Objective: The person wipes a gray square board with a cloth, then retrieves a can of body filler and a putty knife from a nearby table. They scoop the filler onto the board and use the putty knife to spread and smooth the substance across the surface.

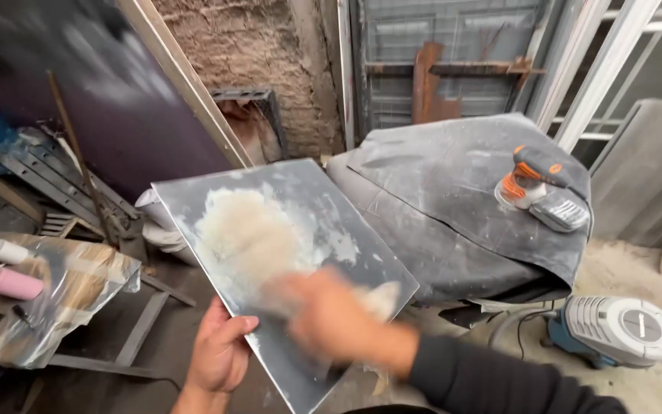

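My left hand [219, 354] grips the lower left edge of a flat grey metal sheet [323, 211], tilted up in front of me. A pale patch of filler paste [247, 234] is smeared across the sheet's middle. My right hand [323, 314] is blurred with motion over the sheet's lower right part, on the paste. A bit of pale material shows past its fingers; whether it holds a tool, I cannot tell.
A dusty grey cloth covers a bench [461, 199] at right, with an orange-and-grey sander [539, 186] on it. A grey-and-blue vacuum unit [614, 330] sits on the floor. At left, a plastic-covered board [47, 291] holds pink and white tubes; metal bars [55, 172] lean behind.
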